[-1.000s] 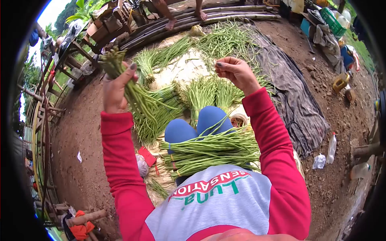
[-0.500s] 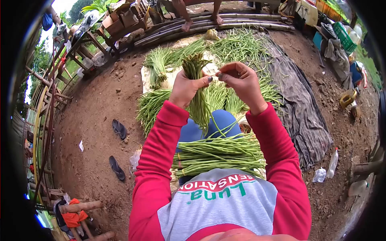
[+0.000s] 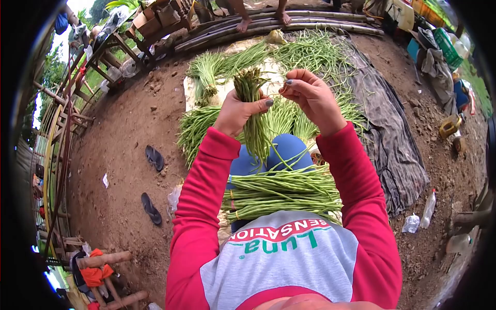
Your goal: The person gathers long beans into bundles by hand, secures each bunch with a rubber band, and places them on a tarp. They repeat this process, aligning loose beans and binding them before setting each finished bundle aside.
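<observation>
— Sandals (image 3: 154, 157) lay far left on the dirt, well apart from everything else. What did the left hand have?

— The left hand (image 3: 238, 111) was closed tight round a bunch (image 3: 251, 85) of long beans. It gripped just below the blunt ends, with the thumb laid across the front.

— Why so high up?

— My guess is that a grip near the ends kept them level and packed together, while the slack lengths hung free below the fist.

— Which way did the bunch point?

— Its long axis ran almost straight away from the person. The blunt ends pointed outward, toward the top of the view, and the thin tails trailed back down over the knees (image 3: 279, 150). It was held up in the air in front of the chest, touching nothing but the hands.

— And under it?

— Bundles (image 3: 281, 194) lay across the lap, crosswise to the held bunch. They seemed tied near their left ends.

— The right hand?

— The right hand (image 3: 310, 98) was just beside the bunch's top, narrow, with the thumb and forefinger pinched together. Something thin may have been between them, but I couldn't tell. Being that close, it looked placed to work on the gripped neck of the bunch.

— Further right?

— Loose beans (image 3: 310, 51) were spread on the ground beyond the hands. Past them lay a dark cloth (image 3: 382, 129), and a bottle (image 3: 429, 206) stood on the dirt near its edge.
</observation>
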A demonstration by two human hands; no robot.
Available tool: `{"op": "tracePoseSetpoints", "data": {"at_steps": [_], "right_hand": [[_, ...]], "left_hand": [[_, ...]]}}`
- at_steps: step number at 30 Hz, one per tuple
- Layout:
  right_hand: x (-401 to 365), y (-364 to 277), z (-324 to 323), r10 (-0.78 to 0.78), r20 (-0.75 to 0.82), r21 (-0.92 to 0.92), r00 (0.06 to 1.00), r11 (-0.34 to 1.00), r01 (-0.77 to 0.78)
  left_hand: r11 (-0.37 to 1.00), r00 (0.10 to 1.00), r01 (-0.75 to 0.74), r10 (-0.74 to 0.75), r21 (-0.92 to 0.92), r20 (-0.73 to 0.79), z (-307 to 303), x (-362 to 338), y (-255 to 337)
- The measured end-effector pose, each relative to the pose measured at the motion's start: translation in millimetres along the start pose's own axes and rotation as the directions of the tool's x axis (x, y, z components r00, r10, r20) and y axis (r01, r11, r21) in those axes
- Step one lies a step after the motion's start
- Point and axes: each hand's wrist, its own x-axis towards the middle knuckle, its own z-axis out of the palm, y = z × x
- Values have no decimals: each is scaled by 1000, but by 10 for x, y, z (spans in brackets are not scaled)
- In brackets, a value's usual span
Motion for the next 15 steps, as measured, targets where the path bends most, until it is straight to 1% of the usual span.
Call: {"op": "tracePoseSetpoints", "data": {"at_steps": [1,2,3,5,6,10,12,13,14,15], "right_hand": [[8,30,-9,-25,-14,-72,1000,997,24],[2,49,-24,-20,-16,-71,1000,997,19],[-18,44,-7,-37,-34,-118,999,992,33],[-45,37,18,-69,-62,-227,996,973,53],[-64,34,34,-60,-65,-224,996,974,44],[-88,-13,85,-31,-48,-156,998,988,23],[-77,13,79,37,27,53,999,998,-39],[-87,34,106,39,27,53,999,998,-41],[-110,73,154,86,44,83,995,992,-90],[-123,109,207,132,63,113,989,984,-138]], "left_hand": [[1000,1000,3,-3,-2,-3,3,-10,25],[998,1000,11,-10,-60,18,8,-10,60],[993,999,22,-18,-119,38,10,-8,72],[993,999,32,-28,-117,32,-66,30,60],[993,999,33,-30,-111,31,-100,39,50],[996,999,31,-30,-88,13,-132,63,49],[995,1000,26,-24,-92,13,-50,29,77],[995,1000,18,-17,-96,14,-21,15,91],[995,1000,18,-17,-97,12,-48,23,48],[997,999,29,-26,-65,44,-70,31,4]]}}
